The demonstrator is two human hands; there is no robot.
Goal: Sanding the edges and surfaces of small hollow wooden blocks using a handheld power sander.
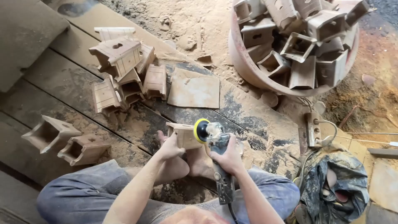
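Two bare forearms reached forward from the bottom edge, over crossed legs in dusty grey trousers [83,191]. The left hand [169,148] had its fingers wrapped around a small pale wooden block [185,135], holding it above the bare feet [195,164] on the plank floor [66,87]. The right hand [227,157] was clenched round the body of a grinder [219,166], whose yellow-rimmed disc [201,130] met the block's right side. The block's far face was hidden, and the grinder's cord ran out of view at the bottom. The block looked light, dusty, squared, wider at its top. Two similar hollow blocks [66,141] lay to the left; a heap of them [122,70] sat farther off beside a flat sheet [194,91]. Beyond, a round tub [244,62] held many more, its top cut off.
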